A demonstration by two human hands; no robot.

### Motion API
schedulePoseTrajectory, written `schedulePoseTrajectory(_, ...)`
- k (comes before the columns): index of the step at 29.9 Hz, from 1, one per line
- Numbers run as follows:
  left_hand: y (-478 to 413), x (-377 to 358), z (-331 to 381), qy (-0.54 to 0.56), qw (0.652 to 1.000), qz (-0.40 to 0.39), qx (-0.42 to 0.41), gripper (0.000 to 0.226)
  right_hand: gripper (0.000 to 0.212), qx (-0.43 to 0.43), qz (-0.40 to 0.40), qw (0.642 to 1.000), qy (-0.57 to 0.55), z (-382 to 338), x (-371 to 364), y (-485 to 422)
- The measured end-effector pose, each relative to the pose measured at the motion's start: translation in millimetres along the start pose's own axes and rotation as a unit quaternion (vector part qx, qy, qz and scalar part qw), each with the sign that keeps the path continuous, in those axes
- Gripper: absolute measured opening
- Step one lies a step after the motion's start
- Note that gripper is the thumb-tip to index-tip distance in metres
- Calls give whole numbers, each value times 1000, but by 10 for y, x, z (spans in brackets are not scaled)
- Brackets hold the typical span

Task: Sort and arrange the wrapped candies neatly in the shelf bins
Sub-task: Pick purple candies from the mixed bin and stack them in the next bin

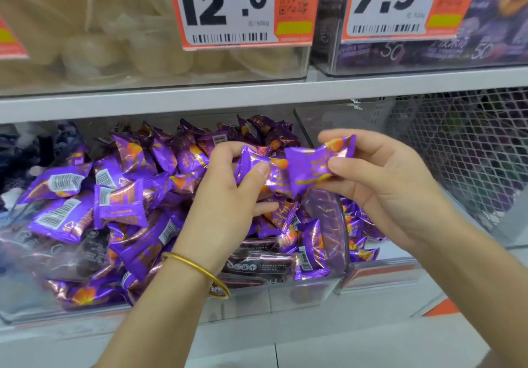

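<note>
Two sweets in shiny purple foil wrappers with orange print are held up over the bin, one per hand, their inner ends touching or overlapping in the middle. The left-hand candy [257,167] has its long axis sloping from upper left down to lower right; the left hand [237,193] grips it with the thumb laid across its front and the other fingers curled behind. The right-hand candy [314,164] slopes the other way, its crimped end pointing up and to the right; the right hand [385,190] pinches it between thumb and forefinger, the remaining fingers loosely bent below. Beneath both lies a heap of purple candies [128,196] facing every way, some showing white barcodes, inside a clear plastic bin [285,290] on the lower shelf. A few dark wrapped packets [257,264] sit among them near the front wall. A thin gold bangle [197,270] circles the left wrist. To the right stands a white mesh basket [457,153]. Above the grey shelf edge [200,98] hang an orange-bordered price tag reading 12.0 [228,7] and another reading 7.9 [391,1].
</note>
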State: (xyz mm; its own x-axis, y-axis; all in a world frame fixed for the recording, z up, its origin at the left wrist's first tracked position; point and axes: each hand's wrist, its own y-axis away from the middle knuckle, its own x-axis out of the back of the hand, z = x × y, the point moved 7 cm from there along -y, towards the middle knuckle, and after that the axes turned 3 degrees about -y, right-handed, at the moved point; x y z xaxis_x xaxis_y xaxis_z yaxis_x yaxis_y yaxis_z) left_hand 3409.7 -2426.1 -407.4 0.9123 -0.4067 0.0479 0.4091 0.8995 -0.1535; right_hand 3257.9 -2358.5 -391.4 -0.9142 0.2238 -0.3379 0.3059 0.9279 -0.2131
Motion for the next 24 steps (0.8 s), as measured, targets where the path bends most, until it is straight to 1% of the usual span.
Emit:
schedulePoseTrajectory(3,18,-51,14,44,999,-6,3,12,22,-5,-18,999,36,43,-77,48)
schedulePoseTrajectory(7,36,-118,26,147,988,-31,31,17,14,14,2,994,111,32,-71,58)
schedulePoseTrajectory(10,33,-158,38,215,974,-47,52,19,15,37,-1,985,166,19,-68,60)
schedulePoseTrajectory(12,45,-185,66,233,970,-56,50,22,15,49,-6,983,176,6,-86,64)
schedulePoseTrajectory(14,55,-203,72,217,973,-66,37,30,16,65,0,980,189,-18,-83,59)
schedulePoseTrajectory(17,54,-197,54,125,989,-84,3,48,23,92,6,969,231,-32,-56,34)
schedulePoseTrajectory(19,53,-200,42,109,989,-98,-9,49,39,99,-5,959,266,-38,-39,7)
schedulePoseTrajectory(21,62,-210,59,112,987,-109,-17,48,49,102,-37,948,298,-57,-51,4)
schedulePoseTrajectory(22,69,-218,77,111,987,-111,-23,47,49,99,-58,943,312,-66,-76,14)
schedulePoseTrajectory(24,68,-247,104,104,987,-115,-37,46,43,84,-95,947,296,-63,-115,33)
